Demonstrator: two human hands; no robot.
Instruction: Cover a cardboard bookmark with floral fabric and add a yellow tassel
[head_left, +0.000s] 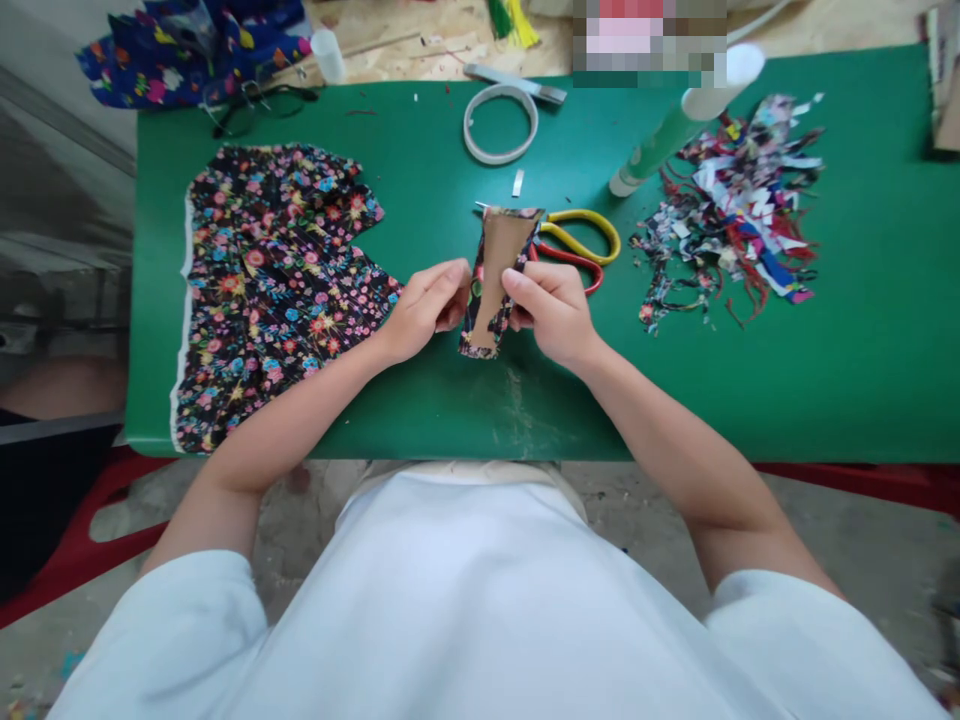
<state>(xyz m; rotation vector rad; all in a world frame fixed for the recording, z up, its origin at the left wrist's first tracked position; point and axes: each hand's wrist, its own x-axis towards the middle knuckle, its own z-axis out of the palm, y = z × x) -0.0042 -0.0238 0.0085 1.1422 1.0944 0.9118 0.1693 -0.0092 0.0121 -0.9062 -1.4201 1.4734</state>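
A narrow brown cardboard piece [501, 262], its edges wrapped in dark floral fabric, is held up over the green table. My right hand [556, 308] grips its right side, thumb on the bare cardboard and fingers behind. At its left edge my left hand [429, 308] is closed, thumb and fingers pinched at the fabric border; the fingertips are partly hidden. Behind the piece lie scissors [581, 228] with one yellow and one red handle, their blades mostly covered. A large cut of black floral fabric [277, 270] is spread to the left, next to my left forearm.
The green tabletop [862, 390] carries a heap of fabric scraps [750, 210], a clear-and-white tube [675, 125], a white tape roll [466, 130] and a grey cutter [517, 84]. Glasses [259, 105] and blue patterned fabric [187, 50] lie at the back left. Red chairs [112, 510] stand below the edge.
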